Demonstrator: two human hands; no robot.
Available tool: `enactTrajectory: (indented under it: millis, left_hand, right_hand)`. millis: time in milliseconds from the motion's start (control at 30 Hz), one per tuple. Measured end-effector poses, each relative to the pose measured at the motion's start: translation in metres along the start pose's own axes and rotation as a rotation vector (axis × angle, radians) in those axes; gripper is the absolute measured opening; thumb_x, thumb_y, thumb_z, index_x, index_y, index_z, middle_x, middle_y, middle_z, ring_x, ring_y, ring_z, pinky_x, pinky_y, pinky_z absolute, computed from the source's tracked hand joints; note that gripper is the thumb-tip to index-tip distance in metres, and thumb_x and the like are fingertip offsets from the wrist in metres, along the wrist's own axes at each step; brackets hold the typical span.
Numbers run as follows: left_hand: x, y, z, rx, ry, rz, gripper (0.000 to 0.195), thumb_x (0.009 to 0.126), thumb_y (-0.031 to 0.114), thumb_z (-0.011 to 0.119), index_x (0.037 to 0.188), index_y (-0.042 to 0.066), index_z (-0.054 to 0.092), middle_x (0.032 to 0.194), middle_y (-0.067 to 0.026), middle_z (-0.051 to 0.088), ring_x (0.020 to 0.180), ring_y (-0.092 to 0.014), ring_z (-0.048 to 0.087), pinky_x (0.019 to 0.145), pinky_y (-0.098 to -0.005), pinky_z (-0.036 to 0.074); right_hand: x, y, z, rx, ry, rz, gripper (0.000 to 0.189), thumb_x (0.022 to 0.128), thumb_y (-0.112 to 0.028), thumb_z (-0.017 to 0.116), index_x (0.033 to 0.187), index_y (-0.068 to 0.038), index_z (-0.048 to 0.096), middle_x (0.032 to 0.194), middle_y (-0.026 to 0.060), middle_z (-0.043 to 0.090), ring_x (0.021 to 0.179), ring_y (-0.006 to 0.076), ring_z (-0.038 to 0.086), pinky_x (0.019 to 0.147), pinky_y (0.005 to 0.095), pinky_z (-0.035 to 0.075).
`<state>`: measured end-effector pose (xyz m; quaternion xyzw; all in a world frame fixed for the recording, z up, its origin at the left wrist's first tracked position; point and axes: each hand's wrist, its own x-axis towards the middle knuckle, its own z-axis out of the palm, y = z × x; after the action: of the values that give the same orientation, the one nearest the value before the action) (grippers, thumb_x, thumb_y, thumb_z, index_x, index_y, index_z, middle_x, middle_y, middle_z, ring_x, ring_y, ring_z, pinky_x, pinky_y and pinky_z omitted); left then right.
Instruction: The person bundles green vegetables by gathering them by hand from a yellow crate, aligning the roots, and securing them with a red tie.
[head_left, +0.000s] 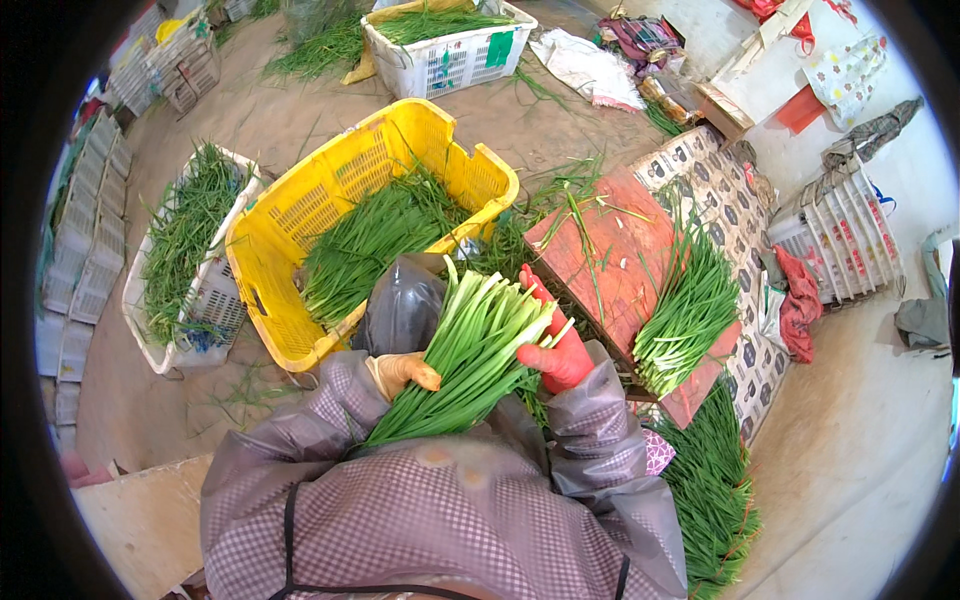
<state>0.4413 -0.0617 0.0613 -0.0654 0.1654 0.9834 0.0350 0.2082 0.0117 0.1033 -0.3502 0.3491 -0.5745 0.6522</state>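
Note:
A thick bunch of garlic chives lies across my lap, its pale cut ends pointing up and right. My left hand, in a tan glove, is closed around its left side. At the pale ends my right hand, in a red glove, rests with its palm against the stalks, fingers extended and thumb apart. In front of me a yellow plastic crate holds more chives. To the right, another bunch lies on a reddish board among loose blades.
White crates with greens stand at the left and at the top. Bundled chives lie on the floor to my right, near a patterned sheet. Stacked white crates line the far left. A crate leans by the right wall.

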Motion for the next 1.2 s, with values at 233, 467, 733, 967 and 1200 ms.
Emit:
enactTrajectory:
  millis: [233,467,733,967,1200]
  left_hand:
    - [-0.001,-0.004,-0.027,-0.062,-0.053,-0.024,0.081,0.074,0.022,0.066,0.143,0.002,0.029,0.140,-0.0254,0.040,0.116,-0.034,0.054,0.099,-0.0456,0.043]
    - [0.000,-0.007,-0.051,-0.047,-0.030,-0.048,0.080,0.074,0.023,0.063,0.143,0.000,0.029,0.142,-0.0257,0.037,0.123,-0.035,0.048,0.106,-0.0472,0.035]
    - [0.000,-0.008,-0.047,0.054,0.044,0.027,0.079,0.075,0.027,0.065,0.143,0.004,0.031,0.140,-0.0251,0.040,0.124,-0.035,0.047,0.106,-0.0469,0.035]
    - [-0.001,-0.006,-0.013,-0.008,0.120,0.149,0.077,0.076,0.030,0.072,0.140,0.007,0.036,0.131,-0.0127,0.052,0.115,-0.023,0.055,0.098,-0.0366,0.045]
    - [0.003,-0.001,-0.018,0.010,0.065,0.099,0.073,0.077,0.022,0.070,0.139,0.007,0.037,0.128,-0.0113,0.054,0.108,-0.022,0.059,0.093,-0.0356,0.049]
  right_hand:
    - [-0.008,-0.008,-0.017,-0.284,0.225,-0.316,0.091,0.067,-0.003,0.079,0.144,-0.013,0.030,0.150,0.0109,0.029,0.131,0.0275,0.039,0.104,0.0411,0.036]
    - [-0.013,-0.040,0.007,-1.310,0.139,-0.628,0.056,0.067,-0.013,0.079,0.118,-0.005,0.056,0.136,0.0169,0.046,0.125,0.0409,0.043,0.104,0.0461,0.036]
    - [0.002,-0.011,0.016,-1.310,0.324,-0.514,0.060,0.064,-0.024,0.082,0.113,0.000,0.057,0.132,0.0220,0.048,0.119,0.0418,0.047,0.101,0.0467,0.039]
    - [0.008,-0.001,0.017,-0.980,0.372,-0.415,0.037,0.068,-0.011,0.076,0.102,-0.001,0.064,0.134,0.0209,0.048,0.121,0.0334,0.049,0.101,0.0402,0.039]
    - [0.012,0.007,0.005,-0.364,0.427,-0.277,0.029,0.080,0.002,0.063,0.108,-0.003,0.063,0.133,0.0155,0.051,0.114,0.0233,0.053,0.100,0.0352,0.038]
